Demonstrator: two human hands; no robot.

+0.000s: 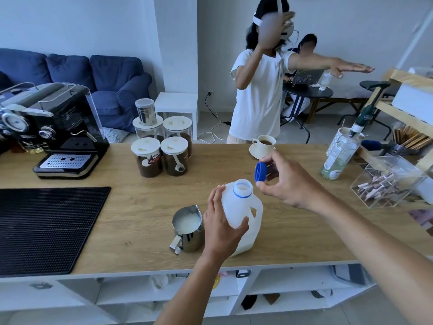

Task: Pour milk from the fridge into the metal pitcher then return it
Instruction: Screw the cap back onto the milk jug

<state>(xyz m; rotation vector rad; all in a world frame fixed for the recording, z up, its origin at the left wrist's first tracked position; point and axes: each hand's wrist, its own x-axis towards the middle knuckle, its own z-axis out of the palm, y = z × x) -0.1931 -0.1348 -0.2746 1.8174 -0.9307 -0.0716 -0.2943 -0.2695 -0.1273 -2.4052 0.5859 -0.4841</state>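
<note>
Left hand (222, 221) wraps white plastic milk jug (243, 216), steadying it; right hand (288, 181) pinches blue ribbed cap (260, 171) at one o'clock for recapping; milk-filled steel pitcher (187, 227) at nine.

Milk jug (243, 214): on worktop (145, 207), right of pitcher.
Pitcher (187, 228): just beside jug.
Espresso machine (49, 130): far left, behind mat (46, 228).
Coffee jars (161, 146): behind pitcher.

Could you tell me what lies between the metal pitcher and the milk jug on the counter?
In the head view, only the left hand, gripping the milk jug, sits between it and the metal pitcher.
</note>
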